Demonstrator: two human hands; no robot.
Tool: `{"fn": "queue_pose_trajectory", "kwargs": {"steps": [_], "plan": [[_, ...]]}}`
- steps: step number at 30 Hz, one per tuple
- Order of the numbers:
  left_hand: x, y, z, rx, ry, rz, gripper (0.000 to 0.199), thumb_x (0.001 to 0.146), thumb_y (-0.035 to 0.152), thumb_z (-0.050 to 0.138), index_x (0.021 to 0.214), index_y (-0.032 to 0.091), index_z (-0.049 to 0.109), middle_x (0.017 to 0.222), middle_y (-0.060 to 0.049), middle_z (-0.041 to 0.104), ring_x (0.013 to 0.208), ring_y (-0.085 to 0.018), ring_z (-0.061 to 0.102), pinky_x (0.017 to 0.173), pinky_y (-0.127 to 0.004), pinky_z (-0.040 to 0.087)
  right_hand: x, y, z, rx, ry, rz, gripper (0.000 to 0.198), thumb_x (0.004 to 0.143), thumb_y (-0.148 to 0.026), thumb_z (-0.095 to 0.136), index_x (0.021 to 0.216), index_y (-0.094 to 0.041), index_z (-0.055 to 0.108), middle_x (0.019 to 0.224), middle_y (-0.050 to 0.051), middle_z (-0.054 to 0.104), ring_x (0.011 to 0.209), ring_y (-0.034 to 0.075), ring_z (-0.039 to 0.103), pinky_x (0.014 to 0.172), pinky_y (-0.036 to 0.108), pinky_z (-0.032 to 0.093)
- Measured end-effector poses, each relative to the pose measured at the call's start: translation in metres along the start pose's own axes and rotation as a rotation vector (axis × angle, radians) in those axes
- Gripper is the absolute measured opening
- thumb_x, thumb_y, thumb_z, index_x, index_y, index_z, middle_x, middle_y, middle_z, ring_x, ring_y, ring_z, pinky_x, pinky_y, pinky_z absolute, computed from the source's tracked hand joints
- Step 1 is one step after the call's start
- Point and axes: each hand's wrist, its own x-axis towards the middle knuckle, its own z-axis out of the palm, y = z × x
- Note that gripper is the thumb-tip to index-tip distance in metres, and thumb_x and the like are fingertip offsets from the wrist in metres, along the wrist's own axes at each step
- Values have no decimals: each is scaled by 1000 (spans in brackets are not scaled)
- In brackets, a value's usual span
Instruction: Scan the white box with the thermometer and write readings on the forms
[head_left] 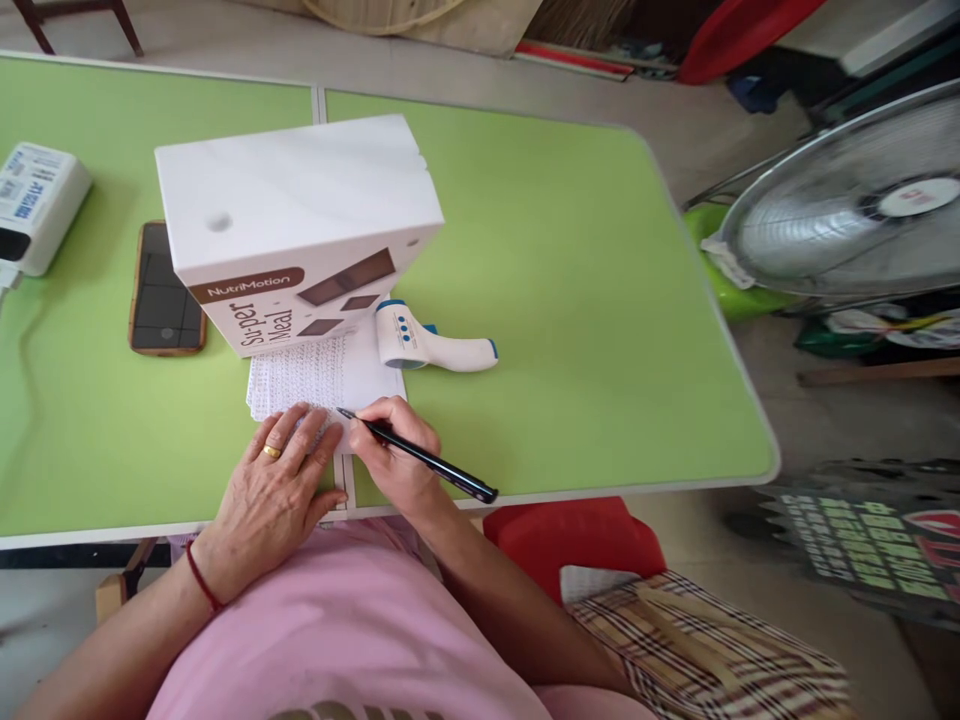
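My right hand (pixel 395 450) grips a black pen (pixel 420 456), its tip touching a white sheet of paper (pixel 322 378) covered in rows of writing. My left hand (pixel 274 480), with a gold ring, lies flat on the lower left of that sheet, fingers spread, holding it down. The paper lies on the green table (pixel 570 300), near its front edge. The far end of the sheet is tucked under a white "NutriMotion Super Meal" box (pixel 292 225).
A white and blue infrared thermometer (pixel 427 342) lies right of the paper. A phone (pixel 163 292) lies face up left of the box, with a white device (pixel 34 205) beyond it. A standing fan (pixel 855 215) is off the table's right side. A red stool (pixel 574 540) sits below.
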Motion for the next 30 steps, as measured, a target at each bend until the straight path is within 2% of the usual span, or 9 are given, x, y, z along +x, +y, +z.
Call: {"fn": "queue_pose_trajectory", "kwargs": {"steps": [20, 30], "plan": [[-1, -2, 2, 8, 23, 11, 50, 96, 39, 55, 137, 11, 52, 139, -17, 54, 134, -34, 45, 111, -51, 39, 0, 2, 0, 30, 61, -8, 10, 83, -18, 56, 77, -24, 52, 59, -7, 55, 48, 10, 50, 51, 22, 43], [-1, -2, 2, 7, 36, 13, 51, 95, 40, 57, 137, 10, 52, 139, -16, 54, 133, -34, 45, 111, -51, 40, 2, 0, 1, 36, 47, -34, 13, 81, -14, 56, 74, -23, 49, 57, -9, 50, 47, 8, 48, 50, 19, 43]]}}
